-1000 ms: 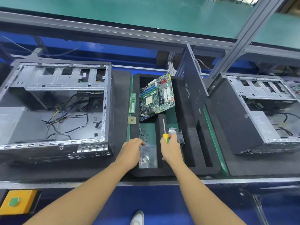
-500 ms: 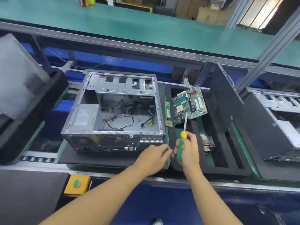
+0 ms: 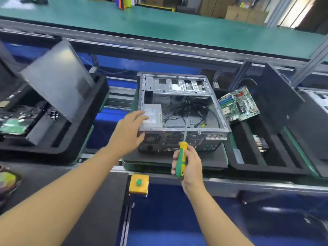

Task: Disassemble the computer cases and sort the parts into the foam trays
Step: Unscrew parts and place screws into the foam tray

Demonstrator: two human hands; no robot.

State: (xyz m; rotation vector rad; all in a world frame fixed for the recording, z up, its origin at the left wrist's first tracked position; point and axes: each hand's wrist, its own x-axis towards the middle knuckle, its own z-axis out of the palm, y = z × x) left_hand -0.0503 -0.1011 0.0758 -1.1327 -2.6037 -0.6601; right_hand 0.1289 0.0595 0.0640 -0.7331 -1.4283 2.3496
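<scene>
The open computer case (image 3: 177,86) lies on a foam pad (image 3: 213,162), with a power supply (image 3: 152,116) and loose cables (image 3: 188,107) inside. The right foam tray (image 3: 266,170) holds a tilted circuit board (image 3: 237,105) and a heat sink (image 3: 260,144) (a grey panel (image 3: 56,80) leans in the left foam tray (image 3: 100,91)). The left hand (image 3: 127,132) spreads open fingers at the case's near-left corner. The right hand (image 3: 188,162) grips a screwdriver (image 3: 181,157), its shaft pointing up.

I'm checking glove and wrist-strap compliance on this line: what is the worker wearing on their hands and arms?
Nothing that shows. The left hand and the right hand are bare, with no gloves, rings or wrist strap in view. The left forearm and right forearm are uncovered down to the frame's lower edge: no sleeve, watch or band is visible.
</scene>
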